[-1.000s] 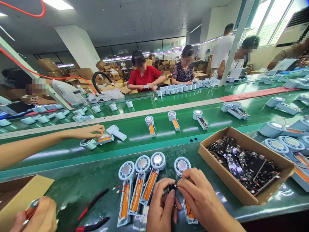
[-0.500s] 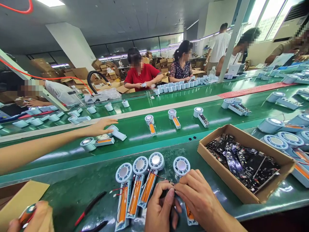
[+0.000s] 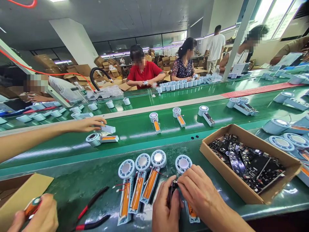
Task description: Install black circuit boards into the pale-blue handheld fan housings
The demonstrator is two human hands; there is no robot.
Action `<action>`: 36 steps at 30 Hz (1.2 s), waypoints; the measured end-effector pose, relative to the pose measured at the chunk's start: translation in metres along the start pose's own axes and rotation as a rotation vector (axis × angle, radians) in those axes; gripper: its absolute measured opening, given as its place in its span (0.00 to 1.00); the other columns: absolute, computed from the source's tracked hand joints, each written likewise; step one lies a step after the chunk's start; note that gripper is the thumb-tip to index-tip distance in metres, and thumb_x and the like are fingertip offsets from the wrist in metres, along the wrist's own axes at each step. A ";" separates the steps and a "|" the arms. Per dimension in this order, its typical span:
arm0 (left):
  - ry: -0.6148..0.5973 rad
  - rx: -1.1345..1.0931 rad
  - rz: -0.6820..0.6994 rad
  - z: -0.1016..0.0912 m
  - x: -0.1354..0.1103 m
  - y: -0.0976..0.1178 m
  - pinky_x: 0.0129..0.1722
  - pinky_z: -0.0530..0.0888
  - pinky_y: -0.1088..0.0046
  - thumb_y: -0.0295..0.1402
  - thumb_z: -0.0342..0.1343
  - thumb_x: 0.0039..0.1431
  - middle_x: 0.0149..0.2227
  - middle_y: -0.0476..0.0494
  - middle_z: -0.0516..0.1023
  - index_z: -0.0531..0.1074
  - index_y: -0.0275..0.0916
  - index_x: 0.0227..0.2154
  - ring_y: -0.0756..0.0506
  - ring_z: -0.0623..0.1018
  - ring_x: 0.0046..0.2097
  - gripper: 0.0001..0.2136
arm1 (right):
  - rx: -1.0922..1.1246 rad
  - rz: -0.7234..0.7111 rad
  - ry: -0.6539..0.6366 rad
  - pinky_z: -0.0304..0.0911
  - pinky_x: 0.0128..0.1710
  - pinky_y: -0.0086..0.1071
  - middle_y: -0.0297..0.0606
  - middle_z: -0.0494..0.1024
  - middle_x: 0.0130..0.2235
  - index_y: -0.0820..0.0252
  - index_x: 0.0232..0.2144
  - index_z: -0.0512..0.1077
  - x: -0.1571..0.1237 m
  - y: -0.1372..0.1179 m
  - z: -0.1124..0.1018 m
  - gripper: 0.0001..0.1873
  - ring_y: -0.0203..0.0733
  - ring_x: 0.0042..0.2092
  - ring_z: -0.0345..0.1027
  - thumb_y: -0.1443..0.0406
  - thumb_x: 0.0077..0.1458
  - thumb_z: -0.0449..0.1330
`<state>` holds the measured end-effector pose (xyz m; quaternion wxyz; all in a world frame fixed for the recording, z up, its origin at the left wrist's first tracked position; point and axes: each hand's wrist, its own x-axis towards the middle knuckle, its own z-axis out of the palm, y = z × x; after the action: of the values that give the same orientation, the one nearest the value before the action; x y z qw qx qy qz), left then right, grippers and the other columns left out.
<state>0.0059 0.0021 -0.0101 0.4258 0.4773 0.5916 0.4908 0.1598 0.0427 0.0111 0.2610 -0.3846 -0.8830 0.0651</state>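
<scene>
My left hand pinches a small black circuit board, held upright between thumb and fingers. My right hand is closed on the top of the same board, its fingertips touching it. Both hands hover over an open fan half, white-blue with a round head and an orange battery. Three like fan halves lie side by side just to the left, red wires showing.
A cardboard box of black circuit boards sits at right. Red-handled pliers lie at lower left. A co-worker's arm reaches across the green conveyor, holding a white part near a fan. Another hand is at the bottom left.
My hands have raised the circuit board upright above the fan half. The co-worker's hand has picked up the white part on the belt and drawn it back left. The fans on the belt moved right.
</scene>
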 end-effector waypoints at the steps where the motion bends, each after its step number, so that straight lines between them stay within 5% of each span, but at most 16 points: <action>1: 0.013 0.043 0.032 0.000 0.000 -0.001 0.26 0.75 0.72 0.48 0.55 0.64 0.31 0.42 0.82 0.77 0.40 0.52 0.43 0.79 0.30 0.21 | -0.015 -0.001 -0.028 0.56 0.42 0.44 0.39 0.73 0.36 0.61 0.37 0.71 0.000 0.000 0.000 0.08 0.46 0.39 0.61 0.73 0.66 0.54; 5: 0.067 0.175 0.183 0.003 -0.002 -0.006 0.53 0.77 0.60 0.42 0.52 0.67 0.51 0.36 0.81 0.77 0.41 0.53 0.37 0.79 0.52 0.18 | -0.109 -0.023 -0.075 0.57 0.40 0.44 0.39 0.72 0.35 0.60 0.32 0.69 0.002 0.000 -0.002 0.08 0.46 0.37 0.61 0.73 0.64 0.56; 7: 0.090 0.214 0.248 0.007 -0.004 -0.012 0.58 0.73 0.58 0.39 0.50 0.68 0.55 0.35 0.79 0.75 0.41 0.55 0.37 0.77 0.57 0.18 | -0.168 -0.045 -0.064 0.57 0.38 0.43 0.39 0.71 0.34 0.61 0.31 0.68 0.003 -0.001 -0.001 0.09 0.45 0.36 0.60 0.74 0.64 0.56; 16: 0.136 0.244 0.362 0.015 -0.007 -0.034 0.59 0.73 0.60 0.30 0.50 0.67 0.59 0.36 0.76 0.71 0.41 0.59 0.38 0.75 0.60 0.20 | -0.073 -0.044 0.018 0.63 0.37 0.42 0.39 0.71 0.32 0.60 0.30 0.68 0.006 -0.003 0.003 0.13 0.44 0.34 0.61 0.75 0.64 0.51; 19: 0.084 0.188 0.277 0.012 -0.003 -0.028 0.60 0.72 0.60 0.32 0.50 0.66 0.59 0.38 0.76 0.72 0.42 0.59 0.37 0.74 0.61 0.20 | 0.092 0.035 0.103 0.69 0.41 0.41 0.42 0.75 0.39 0.59 0.41 0.72 0.000 0.000 -0.007 0.08 0.46 0.39 0.68 0.70 0.67 0.52; 22: 0.042 0.061 0.120 0.010 0.001 -0.022 0.45 0.79 0.63 0.36 0.52 0.65 0.55 0.36 0.78 0.73 0.41 0.58 0.40 0.82 0.45 0.20 | 0.195 0.165 0.195 0.74 0.46 0.36 0.45 0.74 0.50 0.56 0.57 0.67 -0.019 0.008 -0.017 0.20 0.47 0.48 0.73 0.61 0.64 0.60; 26: -0.012 -0.088 -0.029 0.011 0.001 -0.018 0.20 0.70 0.74 0.42 0.51 0.65 0.44 0.38 0.79 0.69 0.40 0.61 0.53 0.71 0.20 0.24 | 0.217 0.255 0.268 0.75 0.45 0.32 0.41 0.75 0.47 0.52 0.53 0.72 -0.042 0.016 -0.015 0.18 0.45 0.46 0.76 0.63 0.61 0.62; 33: 0.001 -0.100 -0.010 0.010 0.002 -0.024 0.19 0.68 0.76 0.43 0.53 0.64 0.41 0.41 0.76 0.71 0.39 0.59 0.55 0.67 0.19 0.24 | 0.400 0.224 0.334 0.72 0.42 0.31 0.40 0.76 0.42 0.54 0.40 0.75 -0.016 0.007 -0.003 0.10 0.41 0.42 0.75 0.70 0.66 0.54; 36: -0.015 -0.121 0.005 0.010 0.004 -0.028 0.18 0.68 0.77 0.44 0.53 0.64 0.44 0.39 0.75 0.72 0.40 0.59 0.56 0.66 0.19 0.24 | 0.492 0.195 0.245 0.70 0.41 0.30 0.37 0.78 0.39 0.55 0.39 0.72 -0.002 0.005 -0.004 0.09 0.40 0.41 0.74 0.70 0.67 0.53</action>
<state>0.0109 0.0057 -0.0390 0.4574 0.4557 0.5563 0.5232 0.1664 0.0446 0.0120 0.4437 -0.3979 -0.7613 0.2552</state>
